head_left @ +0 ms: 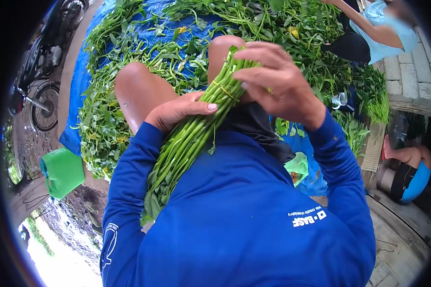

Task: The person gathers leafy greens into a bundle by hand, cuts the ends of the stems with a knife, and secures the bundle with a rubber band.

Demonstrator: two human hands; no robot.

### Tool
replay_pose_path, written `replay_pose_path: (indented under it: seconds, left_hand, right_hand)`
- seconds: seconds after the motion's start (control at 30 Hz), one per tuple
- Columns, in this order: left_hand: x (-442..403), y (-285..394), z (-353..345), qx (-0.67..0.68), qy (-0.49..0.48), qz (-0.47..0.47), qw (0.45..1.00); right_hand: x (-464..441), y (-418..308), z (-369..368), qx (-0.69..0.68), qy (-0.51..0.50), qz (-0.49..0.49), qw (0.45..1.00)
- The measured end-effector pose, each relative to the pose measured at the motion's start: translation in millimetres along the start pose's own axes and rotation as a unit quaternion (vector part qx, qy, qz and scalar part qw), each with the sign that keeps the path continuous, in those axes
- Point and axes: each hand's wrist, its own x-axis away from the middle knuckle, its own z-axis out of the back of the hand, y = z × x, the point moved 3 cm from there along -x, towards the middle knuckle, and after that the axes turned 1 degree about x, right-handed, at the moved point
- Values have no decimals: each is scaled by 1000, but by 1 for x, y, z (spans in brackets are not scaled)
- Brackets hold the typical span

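A long bundle of water spinach [187, 136] lies slantwise across my lap, cut stem ends up and leaves down by my left sleeve. A thin yellow rubber band [223, 91] circles it near the stem ends. My left hand [179, 110] is wrapped round the bundle below the band, thumb on top. Beside the upper stems is my right hand [273, 76], its fingers bent but apart and slightly blurred; nothing shows held in it. Whether its fingertips touch the stems I cannot tell.
Loose greens [177, 62] cover a blue tarp [153, 14] around my knees. A green container [63, 173] and a motorcycle [45, 105] stand left. A green plastic bag [298, 167] and white cup [339, 101] lie right. Other people [378, 33] sit at right.
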Motion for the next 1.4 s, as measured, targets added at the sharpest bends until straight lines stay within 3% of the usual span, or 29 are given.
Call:
replay_pose_path:
  seconds: [0.13, 0.27, 0.3, 0.4, 0.43, 0.47, 0.53, 0.6, 0.63, 0.7, 0.83, 0.9, 0.93, 1.03, 1.07, 1.17, 1.27, 1.37, 1.4]
  left_hand:
    - [8, 16, -3, -60, 23, -25, 998]
    - [11, 16, -4, -56, 34, 5, 998]
    - [11, 17, -4, -65, 32, 15, 997]
    - [2, 19, -18, -256, 38, -85, 962]
    - [-1, 10, -7, -204, 58, -47, 976]
    - [6, 10, -3, -168, 62, -57, 982]
    - [27, 22, 4, -101, 81, -86, 988]
    - [52, 41, 6, -43, 88, -98, 990]
    - [58, 52, 5, -35, 77, -131, 988]
    - [64, 77, -9, -33, 48, -176, 983]
    - [35, 135, -41, -92, -194, -218, 952]
    - [43, 152, -50, -21, -58, -256, 965]
    - [49, 162, -59, -8, 55, -291, 955]
    - [52, 225, -66, -295, 160, -365, 868]
    - [50, 242, -62, -291, 216, -431, 827]
    - [66, 285, -78, -265, 256, -543, 755]
    - [89, 315, -132, -343, 226, -616, 673]
    - [86, 335, -166, -385, 201, -638, 636]
    - [82, 336, -173, -378, 180, -637, 648]
  right_hand:
    - [4, 18, -21, 80, -56, 4, 995]
    - [18, 24, -33, 102, -25, -9, 994]
    - [25, 32, -50, 92, -5, -34, 995]
    - [14, 40, -70, 76, -14, -69, 995]
    - [8, 46, -69, -6, 5, -67, 998]
    - [4, 47, -63, -91, 85, -104, 987]
    - [6, 47, -34, -163, 246, -280, 913]
    - [13, 50, -29, -357, 304, -378, 798]
    - [8, 45, -29, -416, 209, -397, 791]
    - [-26, 18, -53, -518, 147, -296, 789]
    - [-102, -9, -7, -541, 108, -226, 803]
    - [-139, -4, 37, -504, 122, -179, 836]
    - [-149, 6, 54, -489, 139, -141, 850]
    - [-175, 27, 105, -516, 145, -58, 842]
    - [-175, 32, 124, -470, 142, -81, 868]
    - [-176, 48, 160, -434, 104, -94, 890]
    - [-175, 56, 176, -438, 77, -105, 890]
    - [-168, 43, 175, -460, 61, -108, 879]
    - [-166, 38, 173, -463, 55, -111, 877]
